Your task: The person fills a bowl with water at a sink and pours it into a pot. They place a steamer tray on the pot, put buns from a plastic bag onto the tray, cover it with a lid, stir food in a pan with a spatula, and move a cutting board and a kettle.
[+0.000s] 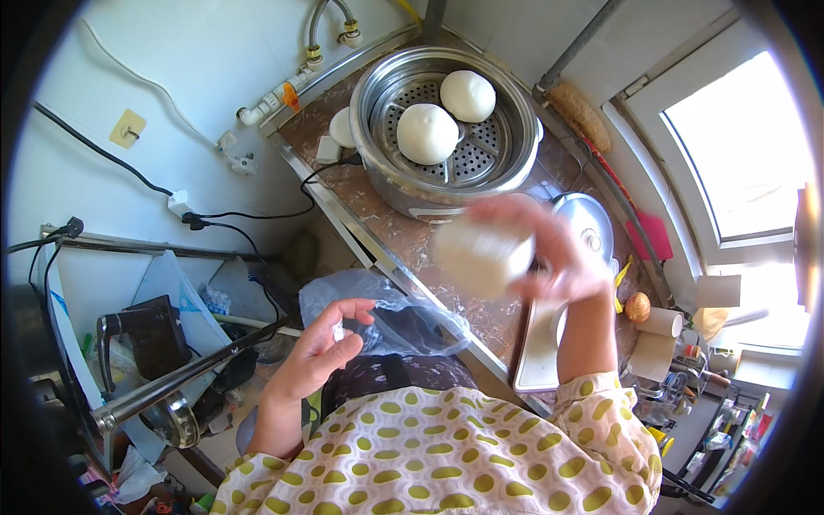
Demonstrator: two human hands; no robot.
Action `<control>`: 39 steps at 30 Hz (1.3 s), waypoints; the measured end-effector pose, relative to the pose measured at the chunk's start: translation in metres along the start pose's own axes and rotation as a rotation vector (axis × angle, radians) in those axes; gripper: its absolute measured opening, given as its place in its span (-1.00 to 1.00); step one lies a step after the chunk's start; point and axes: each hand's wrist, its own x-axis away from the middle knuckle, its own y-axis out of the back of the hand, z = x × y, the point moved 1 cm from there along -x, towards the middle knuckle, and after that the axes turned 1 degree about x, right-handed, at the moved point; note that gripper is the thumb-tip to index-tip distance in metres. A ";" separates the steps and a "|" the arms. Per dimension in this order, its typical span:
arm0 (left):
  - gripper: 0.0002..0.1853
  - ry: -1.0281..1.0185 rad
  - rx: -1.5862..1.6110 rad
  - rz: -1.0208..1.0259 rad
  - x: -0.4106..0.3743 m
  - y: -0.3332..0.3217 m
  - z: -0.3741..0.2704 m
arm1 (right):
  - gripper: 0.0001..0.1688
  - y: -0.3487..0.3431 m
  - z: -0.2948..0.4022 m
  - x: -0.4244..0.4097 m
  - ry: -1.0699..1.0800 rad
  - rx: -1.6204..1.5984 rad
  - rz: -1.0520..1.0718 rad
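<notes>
Two smooth white dough buns (427, 134) sit on the perforated rack of a steel steamer pot (444, 187). My right hand (553, 251) is in front of the pot, gripping a pale, rounded thing (486, 254) that looks like another dough bun, blurred by motion. Lower left, my left hand (328, 354) has its fingers curved, thumb and forefinger apart. A small white bit shows between its fingers. Beside those fingertips a clear plastic bag (412, 322) overlaps the counter's front edge; whether the hand grips it cannot be made out.
A domed metal lid (589, 225) lies right of the pot on the brown counter (412, 238). Near my right forearm are a white tray (537, 360) and an onion (637, 307). A black cable (309, 187) reaches the pot's left side. Below left runs a metal rail (187, 380).
</notes>
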 end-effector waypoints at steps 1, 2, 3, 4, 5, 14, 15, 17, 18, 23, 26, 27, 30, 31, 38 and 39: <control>-0.43 0.005 0.004 -0.004 -0.001 -0.002 0.001 | -0.12 0.014 0.004 -0.004 -0.046 -0.034 -0.165; -0.44 0.009 0.012 -0.006 -0.002 -0.003 0.001 | -0.13 0.024 0.006 -0.009 -0.122 0.057 -0.288; -0.44 0.016 0.022 -0.008 -0.004 -0.005 0.002 | -0.13 0.034 0.007 -0.015 -0.185 0.133 -0.418; -0.45 0.020 0.032 0.002 -0.005 -0.007 0.003 | -0.16 0.038 0.002 -0.025 -0.227 0.374 -0.487; -0.45 0.026 0.042 0.009 -0.007 -0.009 0.004 | -0.19 0.038 -0.005 -0.036 -0.263 0.616 -0.554; -0.45 0.002 0.071 0.015 -0.011 -0.010 0.011 | -0.04 0.012 -0.064 -0.086 -0.509 1.354 -0.132; -0.45 0.001 0.078 0.012 -0.012 -0.009 0.011 | -0.04 0.010 -0.068 -0.089 -0.539 1.371 -0.094; -0.45 -0.007 0.084 0.012 -0.013 -0.008 0.011 | -0.04 0.008 -0.071 -0.091 -0.483 1.345 -0.138; -0.45 -0.009 0.088 0.012 -0.013 -0.008 0.011 | -0.04 0.007 -0.071 -0.090 -0.458 1.331 -0.154; -0.46 0.002 0.091 0.018 -0.016 -0.008 0.010 | -0.15 0.020 -0.060 -0.071 -0.207 1.080 -0.281; -0.45 0.004 0.083 0.015 -0.017 -0.005 0.011 | -0.40 0.040 -0.060 -0.043 -0.242 0.948 -0.536; -0.45 0.002 0.085 0.013 -0.018 -0.004 0.011 | -0.48 0.049 -0.063 -0.030 -0.256 0.909 -0.634; -0.51 -0.018 0.173 0.022 -0.019 -0.001 0.014 | -0.72 0.065 -0.087 0.025 -0.442 0.709 -0.928; -0.50 -0.011 0.173 0.011 -0.019 0.000 0.015 | -0.72 0.066 -0.097 0.046 -0.533 0.743 -0.923; -0.47 0.018 0.218 -0.042 -0.023 -0.001 0.019 | -0.44 0.059 -0.154 0.168 -1.299 1.038 -0.863; -0.47 0.021 0.210 -0.036 -0.025 -0.002 0.019 | -0.43 0.060 -0.161 0.176 -1.316 1.034 -0.873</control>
